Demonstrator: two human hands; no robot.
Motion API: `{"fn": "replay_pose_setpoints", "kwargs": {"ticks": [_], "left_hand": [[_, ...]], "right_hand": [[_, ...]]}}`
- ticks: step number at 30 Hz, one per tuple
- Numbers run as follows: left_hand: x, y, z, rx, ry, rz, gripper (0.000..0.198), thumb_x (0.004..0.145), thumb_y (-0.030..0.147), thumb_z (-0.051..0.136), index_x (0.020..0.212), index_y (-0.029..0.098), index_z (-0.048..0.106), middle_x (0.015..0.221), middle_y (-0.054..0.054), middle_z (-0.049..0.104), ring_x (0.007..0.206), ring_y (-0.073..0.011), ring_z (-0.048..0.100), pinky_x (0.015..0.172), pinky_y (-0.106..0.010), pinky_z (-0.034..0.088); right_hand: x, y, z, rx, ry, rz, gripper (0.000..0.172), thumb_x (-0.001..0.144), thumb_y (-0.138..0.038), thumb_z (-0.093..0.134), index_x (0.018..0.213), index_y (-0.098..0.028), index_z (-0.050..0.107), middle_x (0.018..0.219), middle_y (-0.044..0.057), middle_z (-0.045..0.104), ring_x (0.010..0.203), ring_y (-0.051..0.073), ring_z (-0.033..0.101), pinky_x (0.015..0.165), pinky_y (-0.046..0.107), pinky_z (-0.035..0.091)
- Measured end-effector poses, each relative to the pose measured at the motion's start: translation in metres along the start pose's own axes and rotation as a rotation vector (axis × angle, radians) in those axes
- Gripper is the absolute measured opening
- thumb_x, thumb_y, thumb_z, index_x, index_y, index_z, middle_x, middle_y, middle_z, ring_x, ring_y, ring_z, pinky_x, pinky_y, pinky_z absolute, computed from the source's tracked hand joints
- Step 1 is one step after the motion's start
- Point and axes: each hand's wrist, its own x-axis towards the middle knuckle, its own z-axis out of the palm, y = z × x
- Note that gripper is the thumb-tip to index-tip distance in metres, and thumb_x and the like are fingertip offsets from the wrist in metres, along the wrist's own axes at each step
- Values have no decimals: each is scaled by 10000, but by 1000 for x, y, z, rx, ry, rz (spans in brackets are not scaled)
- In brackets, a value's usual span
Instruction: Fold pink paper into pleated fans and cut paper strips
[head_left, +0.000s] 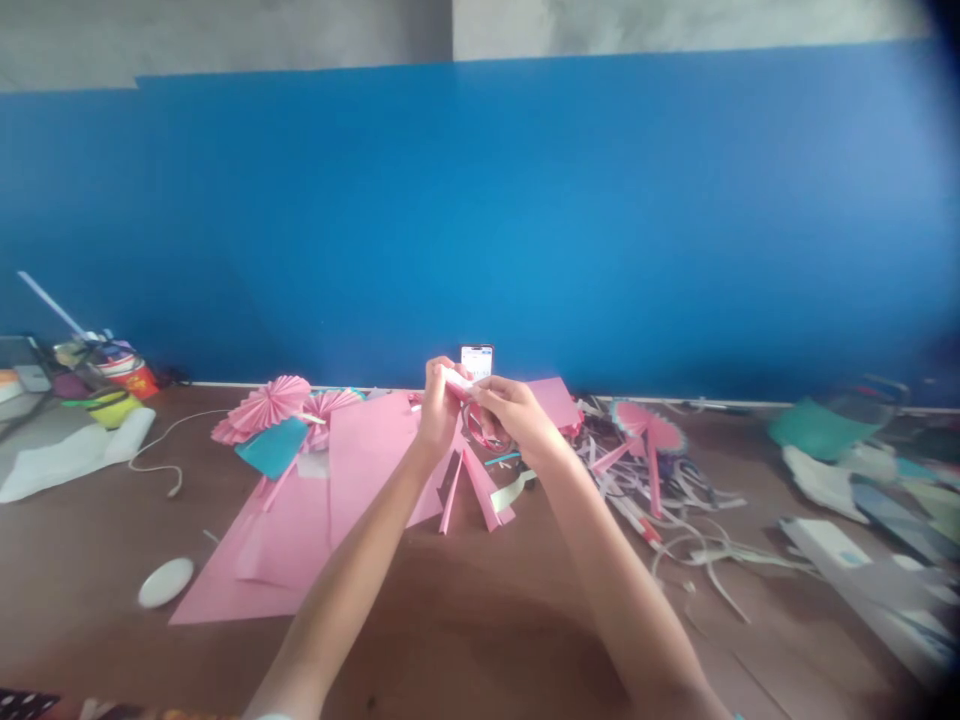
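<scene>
My left hand [438, 412] and my right hand [519, 412] are raised close together at the middle of the table. Both are closed on a small folded pink paper [456, 381] with a pale upper face; the fingers hide much of it. Just below the hands stand pink folded paper strips [480, 485], with a pale green strip [512, 491] beside them. A round, ring-like thing [484, 432] shows partly behind my right hand. Left of my hands lie large pink sheets [367, 450], flat and overlapping.
Pleated pink paper fans [270, 405] lie at the left, a teal paper piece [274, 447] against them. Another fan [660, 432] sits right among tangled white strips [622, 480]. A phone [478, 358] leans against the blue partition [480, 220]. A white oval object [166, 583] lies front left.
</scene>
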Motion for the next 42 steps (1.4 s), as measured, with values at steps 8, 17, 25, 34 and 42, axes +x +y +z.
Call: {"fn": "replay_pose_setpoints", "kwargs": {"ticks": [8,17,25,34,42], "left_hand": [[-3,-5,4,-34,-61,-65,287,987,509,481,905,238,524,831,-2,539,781,-154,584,834,-308,524],[-2,-5,3,-25,-88,-51,264,986,486,497,919,235,539,867,-5,554,796,-148,596,835,-301,534],[-2,-7,0,-57,-84,-67,254,1002,459,484,918,231,556,870,3,570,788,-127,607,798,-259,543],[-2,-7,3,-34,-38,-107,258,1020,423,457,903,219,563,846,0,580,733,-119,607,735,-234,554],[-2,-7,3,2,-62,-63,273,1007,465,476,908,221,549,851,2,566,761,-123,594,735,-227,535]], "right_hand": [[6,5,2,7,70,30,202,874,-322,600,752,-161,591,389,-56,476,351,49,317,385,176,192],[6,5,0,-9,53,19,200,870,-315,606,737,-166,589,382,-58,466,349,55,304,386,188,195],[6,6,1,-15,64,25,205,873,-308,620,735,-159,592,383,-56,471,348,49,329,389,174,202],[7,8,3,-53,72,31,243,877,-374,655,777,-154,624,389,-48,487,342,55,346,380,175,207],[8,10,2,-40,65,20,232,867,-363,642,766,-154,623,386,-43,500,340,56,338,383,181,203]]}}
